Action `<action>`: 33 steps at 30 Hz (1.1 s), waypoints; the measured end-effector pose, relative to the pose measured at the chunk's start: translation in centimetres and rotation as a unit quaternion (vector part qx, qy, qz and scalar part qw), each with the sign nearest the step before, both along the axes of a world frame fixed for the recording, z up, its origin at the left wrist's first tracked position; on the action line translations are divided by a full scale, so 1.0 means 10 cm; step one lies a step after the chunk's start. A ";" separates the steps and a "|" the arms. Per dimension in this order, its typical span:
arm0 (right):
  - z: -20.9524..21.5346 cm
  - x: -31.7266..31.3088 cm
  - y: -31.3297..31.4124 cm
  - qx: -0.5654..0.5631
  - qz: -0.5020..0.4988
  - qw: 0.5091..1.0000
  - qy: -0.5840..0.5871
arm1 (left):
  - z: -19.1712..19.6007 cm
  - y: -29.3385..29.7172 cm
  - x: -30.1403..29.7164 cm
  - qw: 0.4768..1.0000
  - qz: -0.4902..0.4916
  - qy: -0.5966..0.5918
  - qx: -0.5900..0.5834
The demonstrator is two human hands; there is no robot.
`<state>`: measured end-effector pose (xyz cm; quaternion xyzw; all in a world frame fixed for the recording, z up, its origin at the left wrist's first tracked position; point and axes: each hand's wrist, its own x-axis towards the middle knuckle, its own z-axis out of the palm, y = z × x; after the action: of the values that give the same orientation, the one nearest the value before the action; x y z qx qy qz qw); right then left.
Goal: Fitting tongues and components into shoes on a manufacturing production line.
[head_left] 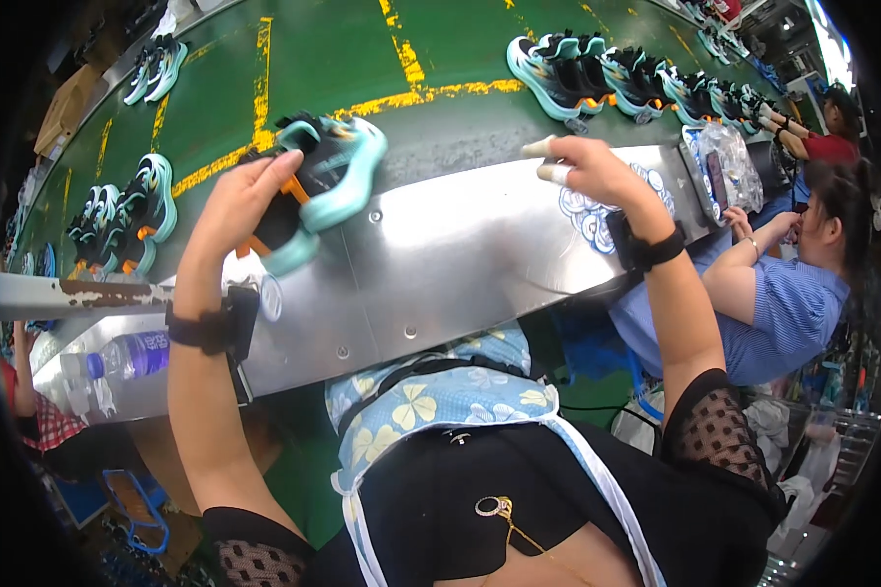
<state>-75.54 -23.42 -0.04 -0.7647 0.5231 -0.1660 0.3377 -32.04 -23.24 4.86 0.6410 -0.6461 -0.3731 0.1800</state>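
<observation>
At the bench's far edge, left of the middle, is a pair of black and mint-green sneakers (354, 168) with orange parts. My left hand (248, 196) is closed at their left side, its fingers partly hidden by the shoes. The sole of the nearer shoe is smeared by motion. Over the right part of the metal bench (440, 245), my right hand (597, 171) hangs with its fingers apart and nothing in them. Pale covers wrap some of its fingertips. Below it lies a cluster of round blue-and-white stickers (589, 217).
Rows of similar sneakers (558, 78) stand on the green surface (333, 59), right and left. A white pole (78, 293) crosses the left side, near a plastic bottle (132, 354). A tray (697, 176) with a clear bag borders a co-worker in blue (788, 293) at right.
</observation>
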 end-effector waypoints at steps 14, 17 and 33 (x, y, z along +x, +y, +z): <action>-0.82 -1.22 -1.54 -0.082 -0.112 0.885 0.445 | -0.92 1.22 -0.44 0.988 0.007 0.017 -0.151; -0.72 -1.04 -1.72 0.016 -0.123 0.892 0.435 | -0.93 1.41 -0.57 0.993 0.016 0.051 -0.105; 0.19 1.47 1.17 0.007 0.301 0.951 -0.075 | -1.09 1.52 -0.57 0.976 0.171 0.136 -0.022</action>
<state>-60.86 -11.68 1.85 -0.8696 0.2426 -0.1098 0.4159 -37.74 -8.06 -6.05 0.6812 -0.5047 -0.4060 0.3412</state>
